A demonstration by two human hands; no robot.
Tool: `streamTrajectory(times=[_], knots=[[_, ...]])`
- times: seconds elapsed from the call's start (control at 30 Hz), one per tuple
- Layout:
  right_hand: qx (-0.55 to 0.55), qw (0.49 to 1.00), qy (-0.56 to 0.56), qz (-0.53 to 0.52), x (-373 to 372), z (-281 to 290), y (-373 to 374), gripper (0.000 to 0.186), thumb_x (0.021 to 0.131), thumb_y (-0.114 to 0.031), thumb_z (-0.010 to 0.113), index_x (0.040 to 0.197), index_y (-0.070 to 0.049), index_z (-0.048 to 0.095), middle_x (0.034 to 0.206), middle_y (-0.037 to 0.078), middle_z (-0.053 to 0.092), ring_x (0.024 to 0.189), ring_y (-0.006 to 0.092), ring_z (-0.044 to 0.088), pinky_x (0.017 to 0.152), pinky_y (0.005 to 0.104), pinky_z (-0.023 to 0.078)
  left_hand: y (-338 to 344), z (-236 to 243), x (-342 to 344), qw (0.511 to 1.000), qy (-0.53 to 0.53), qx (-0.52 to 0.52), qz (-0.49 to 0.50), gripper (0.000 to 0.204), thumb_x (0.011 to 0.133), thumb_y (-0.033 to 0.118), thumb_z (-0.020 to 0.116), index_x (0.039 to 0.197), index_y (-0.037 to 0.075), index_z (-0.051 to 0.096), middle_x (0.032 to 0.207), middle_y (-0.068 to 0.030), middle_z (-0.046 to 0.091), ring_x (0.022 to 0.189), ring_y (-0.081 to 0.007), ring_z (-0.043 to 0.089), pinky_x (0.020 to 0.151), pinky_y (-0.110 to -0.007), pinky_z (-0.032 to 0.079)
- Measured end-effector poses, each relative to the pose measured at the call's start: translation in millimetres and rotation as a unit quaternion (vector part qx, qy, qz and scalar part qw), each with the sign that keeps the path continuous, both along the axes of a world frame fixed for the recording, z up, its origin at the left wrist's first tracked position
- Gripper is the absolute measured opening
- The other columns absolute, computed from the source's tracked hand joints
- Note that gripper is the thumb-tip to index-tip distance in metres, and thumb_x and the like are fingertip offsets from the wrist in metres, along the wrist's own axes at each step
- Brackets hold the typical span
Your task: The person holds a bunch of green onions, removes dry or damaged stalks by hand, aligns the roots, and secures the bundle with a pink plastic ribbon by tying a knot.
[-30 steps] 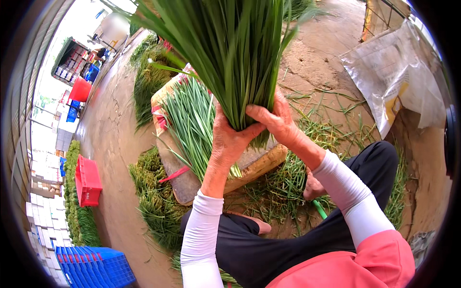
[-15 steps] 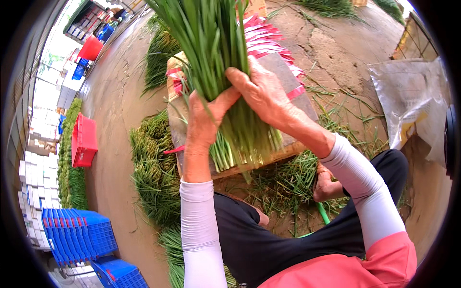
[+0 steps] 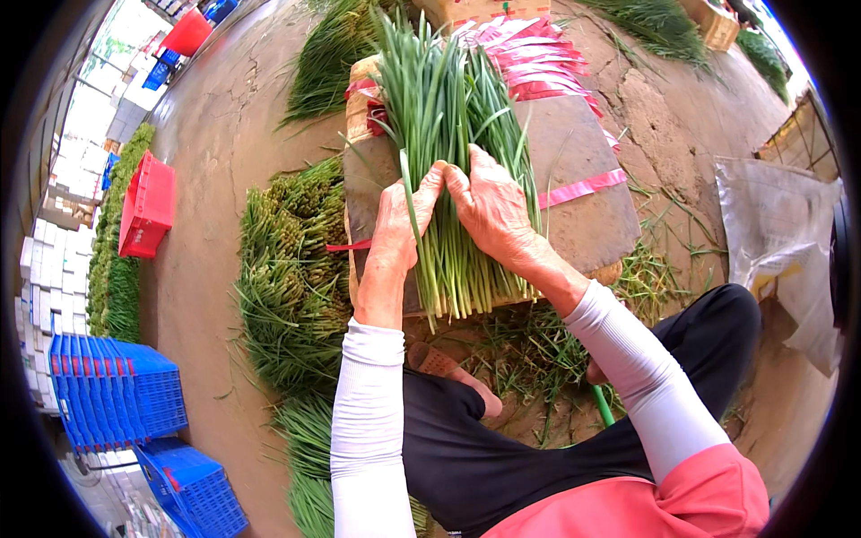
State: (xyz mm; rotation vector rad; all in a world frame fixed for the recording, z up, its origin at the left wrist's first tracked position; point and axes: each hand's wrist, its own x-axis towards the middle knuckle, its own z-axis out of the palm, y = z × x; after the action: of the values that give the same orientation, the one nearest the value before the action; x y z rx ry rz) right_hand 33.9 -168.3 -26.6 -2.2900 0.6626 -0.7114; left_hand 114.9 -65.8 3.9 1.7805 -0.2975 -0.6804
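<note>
A thick bunch of long green chives (image 3: 446, 134) lies on a worn flat board (image 3: 574, 139), its pale cut ends toward me at the board's near edge. My left hand (image 3: 401, 215) wraps the bunch from the left side and my right hand (image 3: 491, 202) from the right. Both thumbs and fingertips meet over the top of the stalks. Under the bunch runs a pink ribbon (image 3: 583, 187), which sticks out on both sides of it. Many more pink ribbons (image 3: 538, 54) lie fanned out at the board's far end.
Stacked chives (image 3: 291, 278) lie on the floor left of the board, with loose trimmings (image 3: 529, 359) below it. A red crate (image 3: 148, 206) and blue crates (image 3: 121, 390) stand further left. At right is a whitish plastic sack (image 3: 776, 215).
The bunch has come down from above the board and now rests on it across the ribbon. Both hands have lowered with it, still around the stalks. The view has shifted slightly.
</note>
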Motion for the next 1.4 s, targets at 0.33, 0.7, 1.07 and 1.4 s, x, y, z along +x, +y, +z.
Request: streamTrajectory(times=[0.33,0.7,1.07,1.4], knots=[[0.021,0.987,-0.144,0.061,-62.6,27.9,16.4,0.018,0.084,-0.006,0.061,0.102,-0.006,0.061,0.096,0.013,0.064,0.092,0.0310,0.062,0.084,0.0413,0.046,2.7,-5.2,9.0,0.998,0.005,-0.024,0.063,0.053,0.085,0.049,0.071,0.098,-0.002,0.065,0.083,-0.0059,0.061,0.073,-0.0173,0.050,0.067,-0.035,0.044],[-0.028,0.993,0.038,0.104,-90.9,49.6,51.3,0.020,0.081,-0.018,0.067,0.094,-0.005,0.059,0.080,0.010,0.062,0.074,0.0296,0.062,0.074,0.0391,0.045,-0.9,-0.8,-4.5,0.968,0.162,-0.169,0.092,0.039,0.087,0.032,0.073,0.111,0.003,0.063,0.099,-0.0069,0.063,0.089,-0.0191,0.058,0.077,-0.039,0.051],[0.029,0.998,-0.016,0.049,-85.9,37.4,40.5,0.007,0.086,-0.013,0.060,0.089,-0.007,0.059,0.076,0.014,0.065,0.072,0.0342,0.063,0.070,0.0428,0.047,-0.8,-8.1,-12.1,0.955,0.160,-0.237,0.079,0.029,0.085,0.012,0.075,0.109,0.000,0.063,0.096,-0.0073,0.067,0.080,-0.0181,0.064,0.071,-0.034,0.056],[-0.030,0.997,0.046,0.056,-69.4,41.4,47.0,0.013,0.085,-0.020,0.062,0.088,-0.007,0.060,0.081,0.012,0.066,0.076,0.0321,0.064,0.071,0.0422,0.046,-0.3,-14.6,-9.6,0.947,0.183,-0.245,0.095,0.023,0.090,0.008,0.067,0.110,0.001,0.061,0.095,-0.0076,0.066,0.078,-0.0184,0.063,0.069,-0.034,0.055]])
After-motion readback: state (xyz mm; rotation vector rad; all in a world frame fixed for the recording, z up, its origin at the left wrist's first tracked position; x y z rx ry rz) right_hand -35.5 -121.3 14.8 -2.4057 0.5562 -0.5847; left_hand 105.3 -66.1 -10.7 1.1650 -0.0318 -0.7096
